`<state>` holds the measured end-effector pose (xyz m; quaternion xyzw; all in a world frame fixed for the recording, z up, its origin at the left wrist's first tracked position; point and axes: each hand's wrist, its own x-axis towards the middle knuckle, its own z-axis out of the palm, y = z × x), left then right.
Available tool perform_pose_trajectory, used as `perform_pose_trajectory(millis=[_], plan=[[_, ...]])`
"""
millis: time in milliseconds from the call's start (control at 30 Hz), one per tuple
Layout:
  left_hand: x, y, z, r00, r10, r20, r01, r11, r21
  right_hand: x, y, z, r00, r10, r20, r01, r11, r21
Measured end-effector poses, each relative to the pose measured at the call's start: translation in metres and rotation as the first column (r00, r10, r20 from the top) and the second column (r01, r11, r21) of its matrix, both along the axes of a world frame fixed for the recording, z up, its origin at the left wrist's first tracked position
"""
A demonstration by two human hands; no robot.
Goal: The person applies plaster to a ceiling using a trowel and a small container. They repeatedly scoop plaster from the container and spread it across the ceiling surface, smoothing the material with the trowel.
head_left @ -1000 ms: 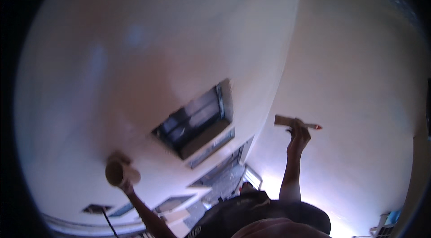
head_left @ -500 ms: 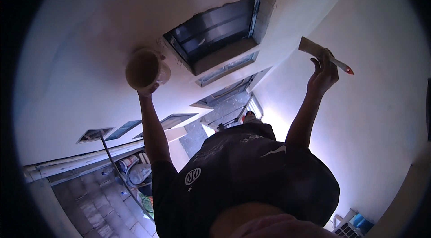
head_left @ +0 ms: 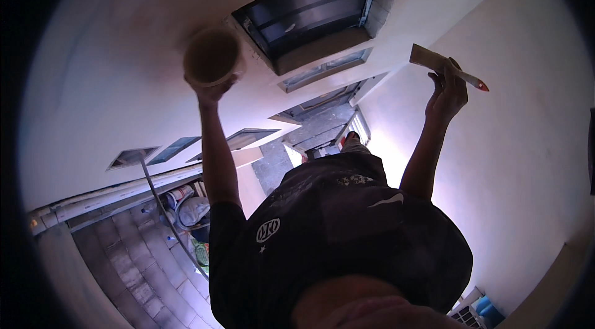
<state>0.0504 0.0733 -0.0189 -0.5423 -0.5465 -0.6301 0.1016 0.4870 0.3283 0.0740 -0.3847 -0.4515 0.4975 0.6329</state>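
Head view, from its left: a grey tiled floor point(head_left: 133, 267) lies far below, bordered by a pale ledge point(head_left: 118, 192), with a thin dark pole point(head_left: 162, 208) slanting across both. Jumbled containers point(head_left: 193, 210) sit near the pole. Above spreads a smooth pale wall point(head_left: 105, 87), shaded brownish toward the top. Before it the left hand point(head_left: 214, 91) grips a round container point(head_left: 212, 55), its mouth facing the camera; the contents are too dark to tell, and so is whether it touches the wall. Just right of it is a barred window opening point(head_left: 310, 16) with rough, chipped edges, and smaller openings line up beneath. Centrally, the person's dark shirt point(head_left: 347, 230) fills the lower part. Farther right, the right hand point(head_left: 449, 94) pinches a flat brush point(head_left: 430, 58), broad end leftward and red-tipped handle rightward, before a second pale wall point(head_left: 527, 124), brightly lit low down. A blue object point(head_left: 490, 310) shows at lower right.
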Motion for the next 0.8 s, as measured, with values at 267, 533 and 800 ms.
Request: perform_pose_trajectory(millis=[267,533,800], plan=[[0.135,0.091,0.049,0.973,-0.214,0.092,0.229,0.95,-0.212,0.004,-0.009,0.027,0.989,0.11,-0.102,-0.103,0.992,0.067],[0.142,0.166,-0.043,0.965,-0.122,0.233,0.223,0.85,-0.478,0.005,-0.012,0.036,0.991,0.1,-0.09,-0.097,0.995,0.034],[0.174,0.212,-0.071,0.861,-0.377,0.34,0.495,0.775,-0.393,0.003,0.006,0.009,0.969,0.193,0.157,-0.2,0.979,0.035]])
